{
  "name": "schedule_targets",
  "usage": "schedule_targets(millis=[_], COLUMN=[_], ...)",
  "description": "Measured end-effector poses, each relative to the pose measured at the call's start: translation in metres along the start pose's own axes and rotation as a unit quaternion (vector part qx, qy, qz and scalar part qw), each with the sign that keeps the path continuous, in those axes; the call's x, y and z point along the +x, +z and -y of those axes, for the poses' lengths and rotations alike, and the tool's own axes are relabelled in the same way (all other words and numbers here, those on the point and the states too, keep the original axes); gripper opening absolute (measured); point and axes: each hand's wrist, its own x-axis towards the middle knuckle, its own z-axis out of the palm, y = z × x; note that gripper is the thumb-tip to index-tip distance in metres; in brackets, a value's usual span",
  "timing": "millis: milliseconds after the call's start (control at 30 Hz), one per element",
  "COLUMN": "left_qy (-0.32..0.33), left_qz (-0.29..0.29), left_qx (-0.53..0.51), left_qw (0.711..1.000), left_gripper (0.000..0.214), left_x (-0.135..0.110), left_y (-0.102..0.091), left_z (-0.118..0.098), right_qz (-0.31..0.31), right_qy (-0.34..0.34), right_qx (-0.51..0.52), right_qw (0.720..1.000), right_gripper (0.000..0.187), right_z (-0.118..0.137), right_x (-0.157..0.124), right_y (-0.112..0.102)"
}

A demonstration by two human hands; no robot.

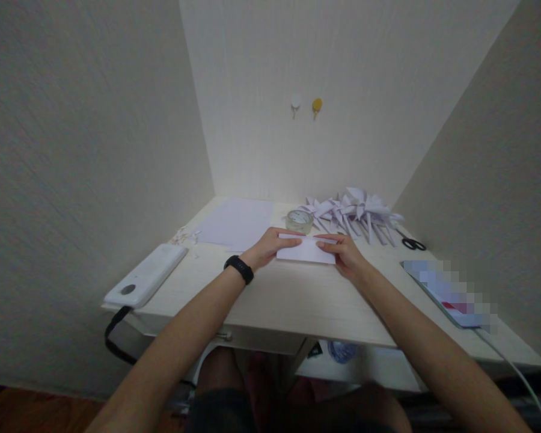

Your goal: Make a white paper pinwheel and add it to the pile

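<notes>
A folded white paper [305, 251] lies on the pale wooden desk [288, 300] in front of me. My left hand [273, 246], with a black band on its wrist, rests on the paper's left end, fingers pressed flat along the top fold. My right hand [345, 252] presses on the right end, fingers laid along the same fold. Both hands push the paper down against the desk.
A roll of clear tape [299, 221] stands just behind the paper. A pile of folded paper shapes [356, 213] and black scissors [412, 243] lie at the back right. A stack of white sheets [237, 224], a white power bank [146, 275] and a blurred phone [451, 291] also lie on the desk.
</notes>
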Motion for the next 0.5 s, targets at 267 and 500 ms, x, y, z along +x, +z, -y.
schedule_targets(millis=[267,500], left_qy=[0.002,-0.013], left_qz=[0.000,0.046], left_qx=[0.052,0.055], left_qw=[0.999,0.997], left_gripper=[0.047,0.047], left_x=[-0.0006,0.0010], left_y=[-0.0012,-0.0074], left_z=[-0.0010,-0.0017], right_qz=[0.025,0.007], right_qy=[0.015,0.007], right_qx=[-0.012,-0.029], right_qw=[1.000,1.000], right_gripper=[0.043,0.033], right_z=[0.0022,0.0053], right_x=[-0.0027,-0.0027], right_y=[0.0015,-0.0004])
